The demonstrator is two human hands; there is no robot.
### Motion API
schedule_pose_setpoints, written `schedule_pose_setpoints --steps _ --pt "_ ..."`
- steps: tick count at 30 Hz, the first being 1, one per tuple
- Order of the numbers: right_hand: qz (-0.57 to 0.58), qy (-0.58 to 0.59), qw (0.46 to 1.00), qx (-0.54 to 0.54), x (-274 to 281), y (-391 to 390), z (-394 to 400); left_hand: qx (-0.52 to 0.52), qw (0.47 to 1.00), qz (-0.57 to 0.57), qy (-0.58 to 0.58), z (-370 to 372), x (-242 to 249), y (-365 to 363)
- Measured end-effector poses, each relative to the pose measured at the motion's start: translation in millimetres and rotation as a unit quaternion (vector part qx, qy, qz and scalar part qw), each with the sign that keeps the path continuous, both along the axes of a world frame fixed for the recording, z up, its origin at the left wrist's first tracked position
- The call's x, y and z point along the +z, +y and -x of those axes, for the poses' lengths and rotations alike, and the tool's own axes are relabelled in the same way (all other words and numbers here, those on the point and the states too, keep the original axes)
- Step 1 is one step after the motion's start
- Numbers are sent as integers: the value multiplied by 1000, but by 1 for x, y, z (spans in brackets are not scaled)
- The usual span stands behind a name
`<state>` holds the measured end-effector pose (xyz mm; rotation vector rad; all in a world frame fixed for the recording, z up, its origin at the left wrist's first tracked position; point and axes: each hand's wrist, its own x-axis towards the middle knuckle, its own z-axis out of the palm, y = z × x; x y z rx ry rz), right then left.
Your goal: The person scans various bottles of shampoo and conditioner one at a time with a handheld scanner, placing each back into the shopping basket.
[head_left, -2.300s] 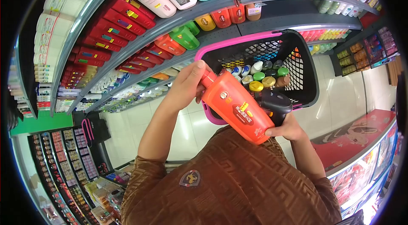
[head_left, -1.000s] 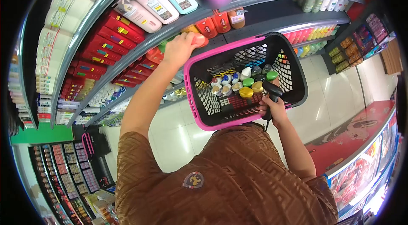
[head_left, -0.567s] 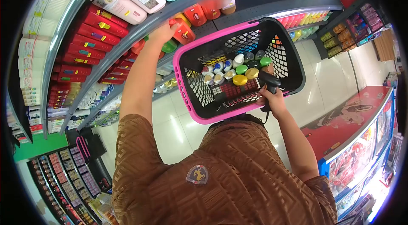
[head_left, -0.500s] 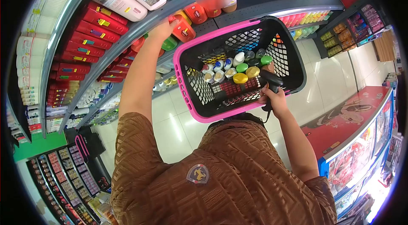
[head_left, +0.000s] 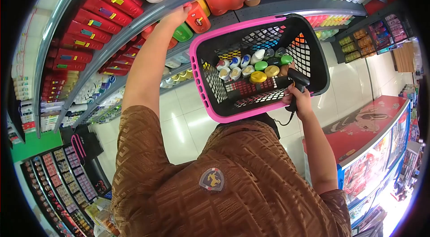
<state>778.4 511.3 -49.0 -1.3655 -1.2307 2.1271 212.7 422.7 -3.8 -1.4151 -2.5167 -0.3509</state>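
Curling over the top of an orange bottle [head_left: 197, 17] on the shelf [head_left: 134, 21] near the upper middle of the frame, the fingers of the left hand [head_left: 176, 14] grasp it where it stands among other orange and green bottles. At right of centre, the right hand [head_left: 301, 101] is clenched around the grip of a black handheld scanner [head_left: 297, 80], held against the near rim of a black basket [head_left: 313, 53] with pink trim. Capped bottles [head_left: 253, 68] stand packed inside that basket, which fills the upper middle of the frame.
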Motion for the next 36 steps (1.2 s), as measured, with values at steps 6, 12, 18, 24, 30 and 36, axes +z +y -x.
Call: schedule_pose_setpoints --steps 6,12,18,24,30,36 --pt "-5 -6 1000 -4 2 0 2 15 992 24 -124 -24 29 2" --pt "-2 -21 1000 -13 5 -1 2 18 991 -15 -131 -10 12 9" --pt "13 -36 999 -20 9 1 7 -24 987 14 -158 3 13 0" --pt "21 -37 999 -29 9 2 8 -31 999 35 -23 7 7 1" --pt "21 -26 999 -26 10 0 8 -20 985 60 -159 14 5 4" --pt "28 -35 999 -12 6 6 7 -51 998 4 34 -32 7 -14"
